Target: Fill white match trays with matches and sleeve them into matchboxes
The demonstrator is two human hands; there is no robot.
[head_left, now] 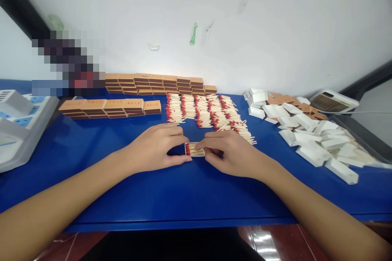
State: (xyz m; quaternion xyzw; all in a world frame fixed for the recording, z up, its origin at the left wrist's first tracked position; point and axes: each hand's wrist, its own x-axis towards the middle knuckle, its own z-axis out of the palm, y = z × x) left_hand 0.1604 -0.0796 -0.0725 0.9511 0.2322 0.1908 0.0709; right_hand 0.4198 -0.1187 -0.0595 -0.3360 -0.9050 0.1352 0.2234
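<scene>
A small white matchbox tray [196, 155] lies on the blue table in front of me, with red-headed matches [192, 149] inside, heads to the left. My left hand [156, 147] is closed on the tray's left end, thumb on the near side and fingers on the far side. At the opposite end, my right hand [231, 151] is curled against the tray, its index fingertip on the matches. Its thumb and other fingertips are partly hidden. Just beyond both hands, loose matches [203, 112] lie in several rows.
Closed matchboxes are stacked in a back row [153, 83] along the wall and a nearer row [110, 108] at left. White trays [321, 138] and orange-brown sleeves [283, 100] are heaped at right, beside a phone [333, 101]. A power strip [30, 130] sits far left.
</scene>
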